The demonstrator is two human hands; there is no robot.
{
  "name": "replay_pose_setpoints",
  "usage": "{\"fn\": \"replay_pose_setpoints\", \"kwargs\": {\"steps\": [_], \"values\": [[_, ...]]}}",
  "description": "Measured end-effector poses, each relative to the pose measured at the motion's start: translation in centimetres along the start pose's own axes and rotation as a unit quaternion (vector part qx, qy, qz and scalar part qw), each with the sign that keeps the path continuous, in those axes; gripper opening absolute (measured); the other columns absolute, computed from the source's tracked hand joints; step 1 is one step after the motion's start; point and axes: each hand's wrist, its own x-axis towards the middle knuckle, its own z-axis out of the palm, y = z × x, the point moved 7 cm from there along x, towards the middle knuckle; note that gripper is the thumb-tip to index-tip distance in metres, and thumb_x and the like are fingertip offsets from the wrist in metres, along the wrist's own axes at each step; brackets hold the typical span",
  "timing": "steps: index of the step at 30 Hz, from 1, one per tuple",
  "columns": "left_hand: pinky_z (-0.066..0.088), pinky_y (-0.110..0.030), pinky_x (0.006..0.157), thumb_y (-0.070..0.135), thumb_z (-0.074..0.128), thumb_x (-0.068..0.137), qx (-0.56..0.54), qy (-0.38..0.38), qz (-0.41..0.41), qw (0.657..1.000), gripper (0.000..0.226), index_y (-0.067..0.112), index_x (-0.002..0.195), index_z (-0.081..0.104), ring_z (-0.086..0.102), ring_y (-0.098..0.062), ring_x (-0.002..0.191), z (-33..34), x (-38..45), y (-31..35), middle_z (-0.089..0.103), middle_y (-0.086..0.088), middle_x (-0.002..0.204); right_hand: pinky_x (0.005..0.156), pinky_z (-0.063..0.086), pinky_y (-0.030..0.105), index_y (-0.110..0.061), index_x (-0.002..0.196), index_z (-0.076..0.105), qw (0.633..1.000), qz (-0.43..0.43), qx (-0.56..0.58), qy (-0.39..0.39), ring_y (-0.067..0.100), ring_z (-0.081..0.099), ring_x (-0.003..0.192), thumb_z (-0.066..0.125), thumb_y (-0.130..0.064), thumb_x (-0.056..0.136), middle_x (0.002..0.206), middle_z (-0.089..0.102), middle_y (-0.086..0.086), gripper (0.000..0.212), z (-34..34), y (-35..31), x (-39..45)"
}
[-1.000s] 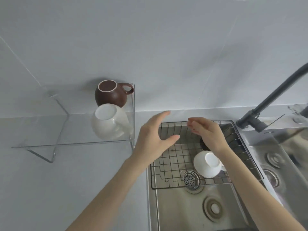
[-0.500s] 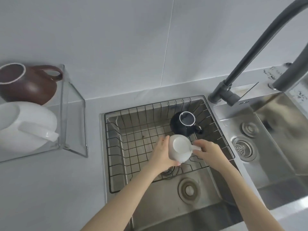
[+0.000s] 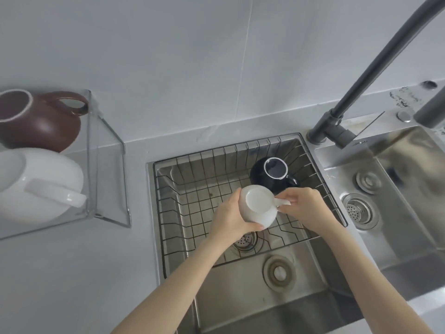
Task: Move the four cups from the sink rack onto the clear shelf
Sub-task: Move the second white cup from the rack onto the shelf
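Note:
A white cup (image 3: 258, 205) is held above the wire sink rack (image 3: 190, 189), its mouth facing up. My left hand (image 3: 230, 219) wraps its body from the left. My right hand (image 3: 305, 208) pinches its handle from the right. A black cup (image 3: 272, 175) with a white rim stands upright in the rack's far right corner, just behind the white cup. On the clear shelf (image 3: 106, 169) at the left sit a brown cup (image 3: 39, 119) at the back and a second white cup (image 3: 41, 184) in front of it.
A dark grey tap (image 3: 375, 71) arches over the right side. The steel sink (image 3: 265, 292) has a drain strainer under the rack and a second basin (image 3: 390, 189) to the right. Grey countertop lies between shelf and sink.
The view swung right and down toward the sink. Both hands went from hovering over the rack to gripping the white cup and turning its mouth upward; it now sits slightly higher.

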Motion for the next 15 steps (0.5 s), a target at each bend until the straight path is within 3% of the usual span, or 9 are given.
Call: {"fn": "replay_pose_setpoints", "kwargs": {"steps": [3,7,9,11,15], "values": [[0.033,-0.019,0.090,0.032,0.085,0.052,-0.007,0.033,0.009,0.999,0.101,0.020,0.138,0.032,0.047,-0.016,0.122,-4.6,-1.7,1.6,0.053,0.006,0.128,0.070,0.046,0.016,-0.022,0.084,0.073,0.999,-0.048,0.018,0.002,0.005,0.066,0.080,0.072,-0.014,0.071,0.080,0.073,-0.007,0.015,-1.7,-4.6,-0.7],[0.036,-0.010,0.084,0.037,0.085,0.050,0.007,0.131,0.056,0.990,0.101,0.026,0.136,0.035,0.051,-0.014,0.116,-12.7,-5.9,4.4,0.056,0.010,0.117,0.065,0.045,0.003,-0.024,0.079,0.073,0.989,-0.138,0.042,0.006,-0.011,0.061,0.071,0.076,-0.016,0.068,0.067,0.070,-0.024,0.014,-4.0,-13.9,-2.0],[0.034,-0.015,0.091,0.038,0.085,0.051,0.009,0.185,0.073,0.980,0.104,0.024,0.139,0.030,0.048,-0.013,0.120,-16.5,-8.5,5.2,0.054,0.006,0.130,0.063,0.042,-0.002,-0.025,0.075,0.072,0.983,-0.176,0.060,-0.003,-0.017,0.060,0.066,0.077,-0.012,0.067,0.058,0.065,-0.034,0.016,-4.6,-18.9,-2.9],[0.030,-0.011,0.093,0.035,0.085,0.051,-0.005,0.247,0.085,0.965,0.105,0.023,0.140,0.030,0.047,-0.010,0.122,-20.8,-11.5,5.0,0.052,0.006,0.135,0.064,0.044,-0.002,-0.025,0.074,0.071,0.972,-0.229,0.054,-0.019,-0.015,0.061,0.065,0.076,-0.009,0.067,0.056,0.064,-0.035,0.018,-4.2,-24.5,-4.0],[0.037,-0.007,0.086,0.030,0.086,0.048,-0.054,0.330,0.073,0.940,0.098,0.028,0.134,0.039,0.051,-0.004,0.108,-27.3,-15.9,3.3,0.058,0.015,0.116,0.063,0.045,0.001,-0.022,0.078,0.072,0.950,-0.306,0.019,-0.059,-0.012,0.062,0.070,0.076,-0.008,0.068,0.066,0.068,-0.023,0.018,-1.9,-33.6,-5.4]]}}
